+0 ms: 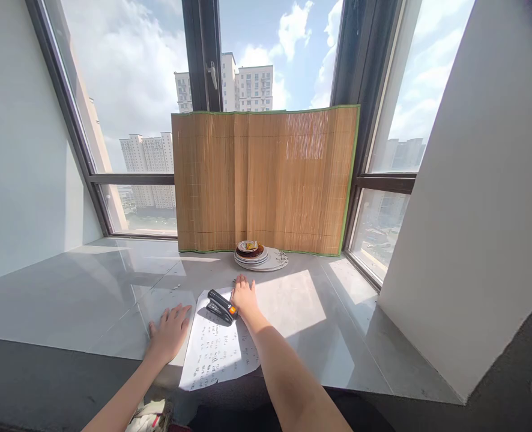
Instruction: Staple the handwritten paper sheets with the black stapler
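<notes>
A black stapler (221,307) with an orange patch at one end lies across a white sheet of paper (212,360) covered in handwriting. My right hand (245,295) rests palm down at the upper right of the sheet, its fingers stretched forward. The stapler's orange end is right beside this hand; whether they touch, I cannot tell. Something small and dark shows by the right fingertips, too small to name. To the left of the paper, my left hand (170,330) lies flat on the grey sill (126,300) with fingers spread, holding nothing.
Beyond my right hand stands a stack of plates (251,257), with a yellow item on the top one, beside a white oval board (275,260). A bamboo mat (266,180) with green edging leans upright against the windows. White walls close in both sides; the sill's front edge is near me.
</notes>
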`<action>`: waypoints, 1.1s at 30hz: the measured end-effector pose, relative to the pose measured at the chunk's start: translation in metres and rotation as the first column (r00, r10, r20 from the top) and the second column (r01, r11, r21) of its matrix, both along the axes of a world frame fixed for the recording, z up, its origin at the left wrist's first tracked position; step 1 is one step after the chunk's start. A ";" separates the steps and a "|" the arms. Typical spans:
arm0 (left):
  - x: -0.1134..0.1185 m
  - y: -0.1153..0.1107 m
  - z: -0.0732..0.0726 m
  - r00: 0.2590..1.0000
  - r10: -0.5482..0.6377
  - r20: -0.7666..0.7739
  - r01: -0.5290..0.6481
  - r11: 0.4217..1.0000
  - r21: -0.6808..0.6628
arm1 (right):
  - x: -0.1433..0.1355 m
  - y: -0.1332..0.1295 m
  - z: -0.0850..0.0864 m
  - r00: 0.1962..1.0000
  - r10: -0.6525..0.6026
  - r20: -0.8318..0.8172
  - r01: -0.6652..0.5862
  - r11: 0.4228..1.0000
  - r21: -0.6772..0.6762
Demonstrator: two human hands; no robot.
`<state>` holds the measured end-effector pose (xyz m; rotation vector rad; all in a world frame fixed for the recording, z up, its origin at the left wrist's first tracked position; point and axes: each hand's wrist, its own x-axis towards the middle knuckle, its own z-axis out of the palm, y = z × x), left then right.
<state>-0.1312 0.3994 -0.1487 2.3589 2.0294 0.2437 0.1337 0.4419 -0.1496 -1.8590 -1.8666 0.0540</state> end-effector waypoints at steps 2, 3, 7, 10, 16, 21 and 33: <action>0.002 -0.002 0.003 1.000 0.011 0.006 -0.011 1.000 -0.008 | 0.011 -0.008 0.001 1.000 -0.007 -0.001 0.007 1.000 0.004; 0.002 -0.002 0.003 1.000 0.012 0.013 -0.012 1.000 -0.005 | 0.019 -0.012 0.001 1.000 -0.015 0.004 0.015 1.000 0.004; 0.002 -0.003 0.004 0.999 -0.001 0.034 0.000 1.000 0.022 | 0.061 -0.032 -0.001 0.996 -0.081 0.024 0.081 0.997 -0.017; 0.001 -0.002 0.002 0.999 -0.005 0.032 0.004 1.000 0.025 | 0.103 -0.048 -0.005 0.987 -0.150 0.055 0.152 0.988 -0.040; -0.004 0.000 -0.001 0.999 -0.022 0.039 0.021 1.000 0.019 | 0.160 -0.075 -0.004 0.954 -0.278 0.114 0.290 0.951 -0.109; 0.033 -0.016 0.014 0.986 -0.158 0.046 0.154 0.985 0.075 | 0.161 -0.082 0.007 0.963 -0.247 0.104 0.260 0.957 -0.128; 0.156 -0.055 0.008 0.763 -0.576 0.294 0.599 0.801 0.016 | 0.158 -0.097 0.027 0.966 -0.253 -0.053 0.256 0.965 0.057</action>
